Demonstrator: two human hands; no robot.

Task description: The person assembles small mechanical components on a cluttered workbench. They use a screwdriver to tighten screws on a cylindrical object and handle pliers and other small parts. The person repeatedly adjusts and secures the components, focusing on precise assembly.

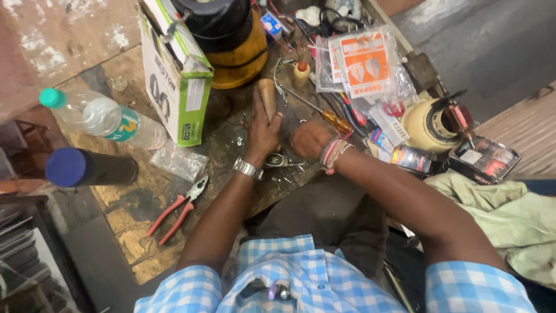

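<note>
Nearest the camera, the person's checked blue shirt (324,278) fills the bottom edge, and both forearms reach forward over a dark lap to the worn wooden bench (124,223). A pair of red-handled pliers (176,211) lies on the bench to the left, well apart from the hands.

The left hand (262,134), with a metal watch at the wrist, is closed around a wooden handle (267,98) that stands up out of the fist. The handle looks stiff, light and dry enough to hold firmly; the fist sits low on it, near the working end, which seems the sensible place to take hold for control. The right hand (310,139), with thread bands at the wrist, is curled just beside the left, pressing down on a small metal part (279,160) on the bench between the two wrists. Whether its grip truly closes on the part I cannot tell, since the fingers are hidden. The part looks hard, small and likely slippery.

Beyond the hands lie a screwdriver (324,113) with an amber handle, a green and white carton (176,75), a clear water bottle (101,116), a dark flask with a blue cap (87,168), packets in clear plastic (362,64) and a motor winding (437,124).
</note>
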